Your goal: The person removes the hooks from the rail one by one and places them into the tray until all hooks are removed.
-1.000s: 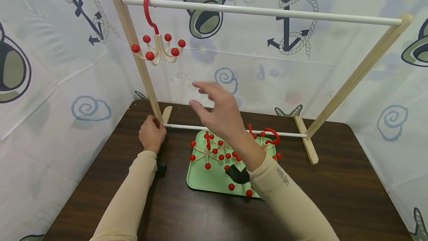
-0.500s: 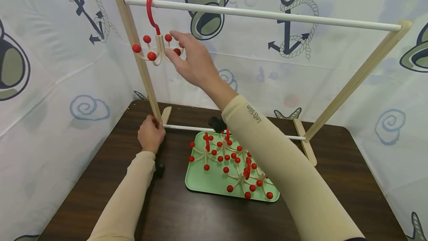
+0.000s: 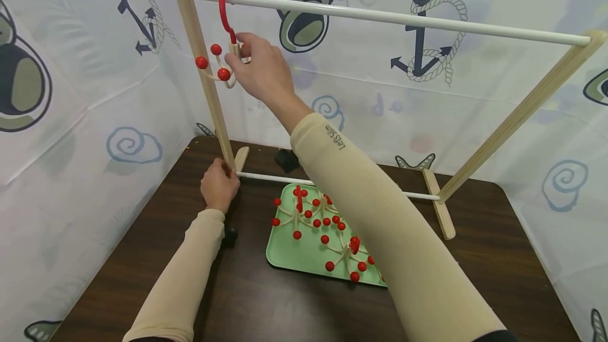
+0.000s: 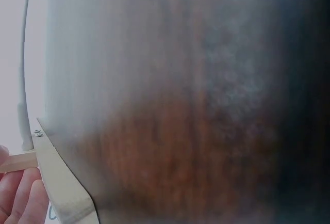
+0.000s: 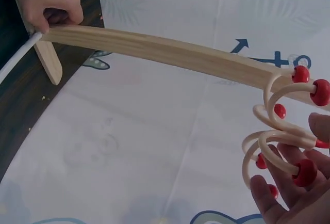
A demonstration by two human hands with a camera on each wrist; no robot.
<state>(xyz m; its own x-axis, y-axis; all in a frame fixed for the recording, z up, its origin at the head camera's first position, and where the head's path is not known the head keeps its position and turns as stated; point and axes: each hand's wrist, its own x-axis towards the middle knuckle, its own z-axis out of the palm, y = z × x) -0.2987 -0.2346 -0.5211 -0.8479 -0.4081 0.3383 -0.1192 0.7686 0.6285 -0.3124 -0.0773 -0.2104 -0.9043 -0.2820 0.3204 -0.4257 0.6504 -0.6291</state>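
A beige multi-armed hanger (image 3: pixel 224 74) with a red hook and red ball tips hangs at the left of the white top rod (image 3: pixel 380 16). My right hand (image 3: pixel 266 67) is at its stem, thumb on the near side and fingers curled behind. In the right wrist view, the fingers (image 5: pixel 291 193) lie among the arms of the hanger (image 5: pixel 283 131), covering part of it. My left hand (image 3: pixel 220 186) grips the foot of the left wooden post (image 3: pixel 215 104). The left wrist view shows its fingertips (image 4: pixel 33 203) against the post (image 4: pixel 20 161).
A green tray (image 3: pixel 294 260) with several similar hangers stands on the dark wooden table (image 3: pixel 256 305), partly hidden by my right sleeve (image 3: pixel 370 189). The lower white rod (image 3: pixel 266 177) runs behind it. The right post (image 3: pixel 518 115) slants up. A printed sheet (image 3: pixel 351 104) hangs behind.
My right hand has risen up and left from above the tray to the hanging hanger, and its fingers have closed in on the stem. The left hand stays at the post.
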